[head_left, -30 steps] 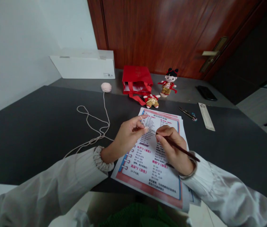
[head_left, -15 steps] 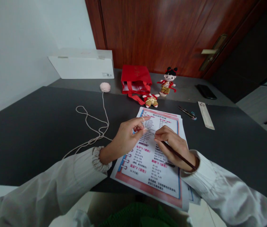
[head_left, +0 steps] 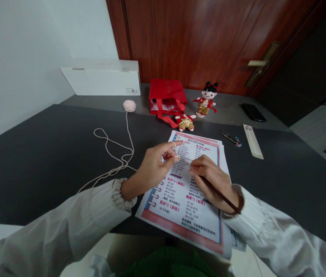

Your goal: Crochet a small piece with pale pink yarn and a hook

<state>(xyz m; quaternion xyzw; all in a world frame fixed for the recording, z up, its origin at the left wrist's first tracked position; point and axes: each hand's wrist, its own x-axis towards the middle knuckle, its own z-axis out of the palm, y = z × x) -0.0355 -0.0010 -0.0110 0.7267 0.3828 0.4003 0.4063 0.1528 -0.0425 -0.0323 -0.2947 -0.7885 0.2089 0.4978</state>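
Note:
My left hand (head_left: 157, 163) is closed over the printed pattern sheets (head_left: 177, 231), pinching pale pink yarn between thumb and finger. A strand of it loops over the raised index finger. Beyond the wrist the loose yarn (head_left: 104, 145) trails across the table to a small ball of yarn (head_left: 129, 105). My right hand (head_left: 212, 181) grips a slim dark brown crochet hook (head_left: 219, 193) like a pen, its handle end reaching back to the wrist. The hook's tip is too small to make out between the two hands.
Behind the sheets lie a headless crocheted doll body (head_left: 185, 122) and a red gift bag (head_left: 167, 94). A finished doll (head_left: 206, 99) stands right of them. Small scissors (head_left: 230, 137), a narrow white packet (head_left: 253, 141) and a black phone (head_left: 253, 112) lie rightward. A white box (head_left: 102, 81) stands back left.
The whole scene has shifted slightly right in view. Both hands keep nearly the same pose, with the yarn and hook still held.

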